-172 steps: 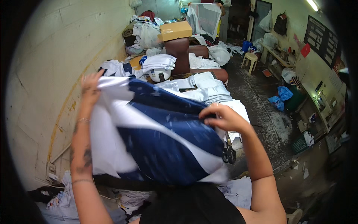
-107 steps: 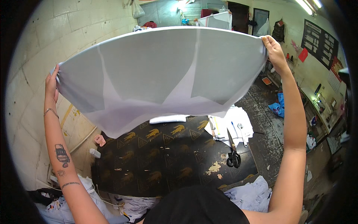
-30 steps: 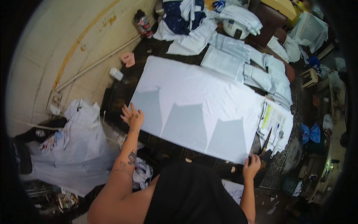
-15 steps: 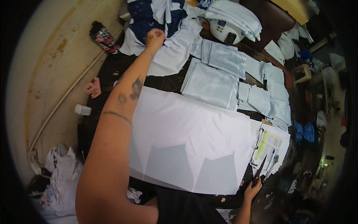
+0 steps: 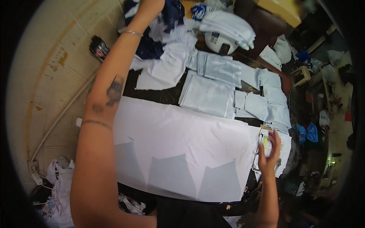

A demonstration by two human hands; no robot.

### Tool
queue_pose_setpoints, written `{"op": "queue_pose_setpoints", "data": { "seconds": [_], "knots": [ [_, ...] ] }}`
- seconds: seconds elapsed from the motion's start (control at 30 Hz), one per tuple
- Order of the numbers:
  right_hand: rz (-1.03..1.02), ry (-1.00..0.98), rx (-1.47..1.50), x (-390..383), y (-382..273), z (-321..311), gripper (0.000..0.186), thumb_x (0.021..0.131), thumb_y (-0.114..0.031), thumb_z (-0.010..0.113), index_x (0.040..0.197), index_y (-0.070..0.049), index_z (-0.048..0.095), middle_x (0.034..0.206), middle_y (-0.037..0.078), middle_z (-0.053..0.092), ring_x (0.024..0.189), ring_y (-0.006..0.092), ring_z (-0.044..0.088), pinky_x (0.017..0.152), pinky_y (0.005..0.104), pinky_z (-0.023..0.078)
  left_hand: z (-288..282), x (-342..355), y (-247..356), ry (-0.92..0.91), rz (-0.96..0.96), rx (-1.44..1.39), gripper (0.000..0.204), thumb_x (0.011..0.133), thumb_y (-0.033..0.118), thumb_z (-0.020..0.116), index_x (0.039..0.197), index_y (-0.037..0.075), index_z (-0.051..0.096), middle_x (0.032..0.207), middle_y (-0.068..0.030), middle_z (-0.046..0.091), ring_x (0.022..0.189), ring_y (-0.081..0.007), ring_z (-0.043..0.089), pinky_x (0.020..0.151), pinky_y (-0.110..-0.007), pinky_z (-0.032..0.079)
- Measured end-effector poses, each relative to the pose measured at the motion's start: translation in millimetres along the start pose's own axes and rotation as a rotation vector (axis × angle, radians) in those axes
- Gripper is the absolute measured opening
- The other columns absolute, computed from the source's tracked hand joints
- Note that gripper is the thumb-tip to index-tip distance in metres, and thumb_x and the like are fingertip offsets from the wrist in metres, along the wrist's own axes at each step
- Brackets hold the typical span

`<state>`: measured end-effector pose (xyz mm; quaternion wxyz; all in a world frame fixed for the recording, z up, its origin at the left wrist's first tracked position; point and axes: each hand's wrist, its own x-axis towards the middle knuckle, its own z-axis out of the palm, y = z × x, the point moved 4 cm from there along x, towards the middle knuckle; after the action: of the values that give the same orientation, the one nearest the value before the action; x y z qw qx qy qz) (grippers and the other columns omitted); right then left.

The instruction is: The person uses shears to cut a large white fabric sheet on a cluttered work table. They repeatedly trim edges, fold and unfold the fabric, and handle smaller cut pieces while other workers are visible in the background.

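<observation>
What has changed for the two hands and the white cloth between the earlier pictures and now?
The left hand left the near edge of the white sheet and reached far forward into the pile of navy and white fabric, which it now grips. The right hand let go of the sheet's right corner and hovers open over the papers. The sheet, earlier held up in the air, stays spread flat on the table.

One white sheet (image 5: 182, 144) with three grey peaks; two hands, left hand (image 5: 150, 5) and right hand (image 5: 269, 152); one bracelet (image 5: 132, 33); one can (image 5: 99, 47); one stool (image 5: 301, 75); two blue bags (image 5: 307, 132); one cardboard box (image 5: 283, 11); one desk (image 5: 167, 97)
</observation>
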<state>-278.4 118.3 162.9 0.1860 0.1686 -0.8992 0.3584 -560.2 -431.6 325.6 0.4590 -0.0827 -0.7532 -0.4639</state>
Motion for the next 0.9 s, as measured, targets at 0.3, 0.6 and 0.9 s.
{"op": "queue_pose_setpoints", "data": {
  "seconds": [0.3,0.6,0.9],
  "knots": [
    [-0.676,0.083,0.556,128,-352,-7,0.05,0.086,-0.01,0.085,0.129,-0.005,0.061,0.119,0.016,0.066,0.111,0.0332,0.066,0.093,0.0387,0.054,-90,-8,416,-0.354,0.146,-0.628,0.014,0.112,0.021,0.061,0.115,0.008,0.058,0.092,0.0004,0.065,0.076,-0.0087,0.062,0.069,-0.021,0.051],
    [-0.381,-0.206,1.212,131,-303,-276,0.029,0.113,-0.022,0.057,0.133,-0.002,0.063,0.107,0.001,0.072,0.09,0.0057,0.071,0.078,0.0208,0.06,-200,-56,488,-0.329,0.894,0.636,0.063,0.086,0.016,0.086,0.145,0.01,0.063,0.134,-0.0143,0.072,0.128,-0.0294,0.067,0.115,-0.042,0.048],
    [-0.875,0.626,-0.109,67,-354,-291,0.029,0.098,-0.021,0.078,0.122,-0.008,0.068,0.105,0.015,0.068,0.087,0.0252,0.069,0.082,0.0406,0.056,-171,-25,556,-0.308,0.01,-0.125,0.037,0.105,0.018,0.065,0.138,0.002,0.069,0.12,-0.0076,0.075,0.109,-0.0117,0.068,0.095,-0.028,0.056]
  ]
}}
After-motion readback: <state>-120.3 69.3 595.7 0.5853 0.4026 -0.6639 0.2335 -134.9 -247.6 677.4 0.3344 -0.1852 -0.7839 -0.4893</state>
